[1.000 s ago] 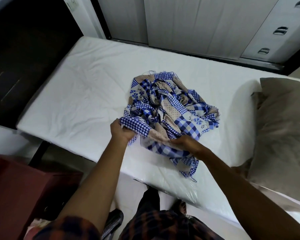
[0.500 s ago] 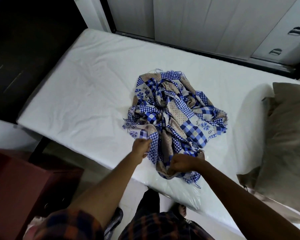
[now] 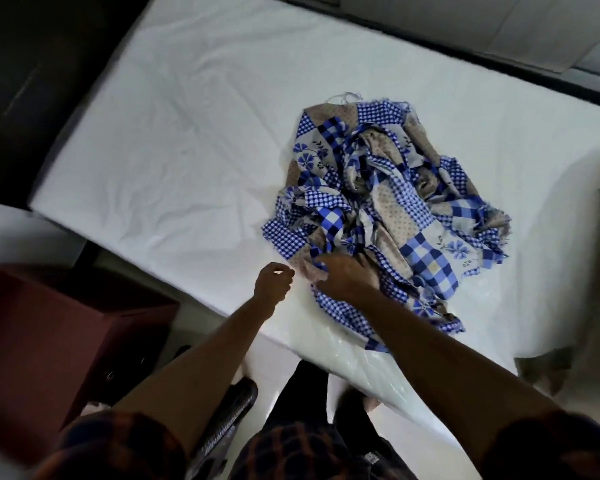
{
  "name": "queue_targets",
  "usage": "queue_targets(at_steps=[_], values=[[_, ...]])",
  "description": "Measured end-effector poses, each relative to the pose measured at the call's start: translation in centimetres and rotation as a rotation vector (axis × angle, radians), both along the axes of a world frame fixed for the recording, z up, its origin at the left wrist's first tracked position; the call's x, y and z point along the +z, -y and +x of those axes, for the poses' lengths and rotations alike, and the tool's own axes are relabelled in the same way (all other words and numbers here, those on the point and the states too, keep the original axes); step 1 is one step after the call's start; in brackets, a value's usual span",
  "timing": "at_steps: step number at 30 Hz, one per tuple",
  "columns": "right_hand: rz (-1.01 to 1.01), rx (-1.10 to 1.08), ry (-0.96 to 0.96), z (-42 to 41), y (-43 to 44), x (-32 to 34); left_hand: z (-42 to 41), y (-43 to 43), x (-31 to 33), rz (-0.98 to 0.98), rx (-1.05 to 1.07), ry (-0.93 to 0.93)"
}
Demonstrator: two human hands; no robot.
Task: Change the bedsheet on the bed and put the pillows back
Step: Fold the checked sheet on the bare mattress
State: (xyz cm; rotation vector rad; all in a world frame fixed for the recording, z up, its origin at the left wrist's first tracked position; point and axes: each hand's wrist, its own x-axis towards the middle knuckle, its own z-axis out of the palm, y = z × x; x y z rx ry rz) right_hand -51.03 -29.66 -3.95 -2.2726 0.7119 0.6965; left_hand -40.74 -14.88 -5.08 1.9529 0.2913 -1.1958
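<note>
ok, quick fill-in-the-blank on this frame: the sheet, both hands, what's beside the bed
1. The crumpled blue-checked bedsheet lies on the white ___.
2. The ___ hand touches the bedsheet's near edge.
3. The left hand, fingers curled, is apart from the bedsheet and holds ___.
4. The dark red box stands beside the bed on the person's ___ side.

Missing words: mattress; right (the right hand); nothing; left.
</note>
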Motion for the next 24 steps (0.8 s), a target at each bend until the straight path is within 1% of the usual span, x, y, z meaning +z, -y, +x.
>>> queue_targets(at_steps=[2, 5, 8, 10, 12, 14, 16, 18, 19, 21, 24], values=[[-0.042, 0.111, -0.066, 2.6, -1.6, -1.8, 1.9, -2.0, -1.1, 0.006, -0.033, 0.004], [-0.179, 0.178, -0.130, 4.2, -3.5, -5.3, 4.2, -4.5, -3.6, 0.075, -0.218, 0.166], [-0.344, 0.121, -0.134, 3.3, -3.7, -8.0, 5.6, -5.5, -5.1, 0.105, -0.394, 0.334], [-0.344, -0.020, -0.002, 2.9, -2.8, -8.8, 6.5, -5.2, -5.4, 0.100, -0.547, 0.506], [-0.211, -0.170, 0.231, 3.3, -1.5, -8.4, 7.9, -4.2, -5.0, 0.047, -0.759, 0.732], [-0.031, -0.255, 0.437, 4.4, -0.7, -6.8, 9.2, -2.3, -3.9, -0.043, -0.971, 0.880], [0.242, -0.356, 0.493, 6.3, -0.6, -4.2, 10.3, -0.1, -2.3, -0.130, -1.132, 0.943], [0.421, -0.425, 0.494, 8.1, -0.4, -2.4, 11.3, 2.0, -0.5, -0.268, -1.154, 0.993], [0.442, -0.431, 0.491, 8.7, -0.2, -1.7, 11.8, 2.8, 0.3, -0.321, -1.129, 1.023], [0.483, -0.463, 0.491, 9.0, 0.6, -0.6, 13.4, 3.9, 2.3, -0.324, -1.100, 1.001], [0.578, -0.573, 0.555, 9.1, 1.5, 1.2, 15.0, 4.8, 4.4, -0.252, -0.995, 0.856]])
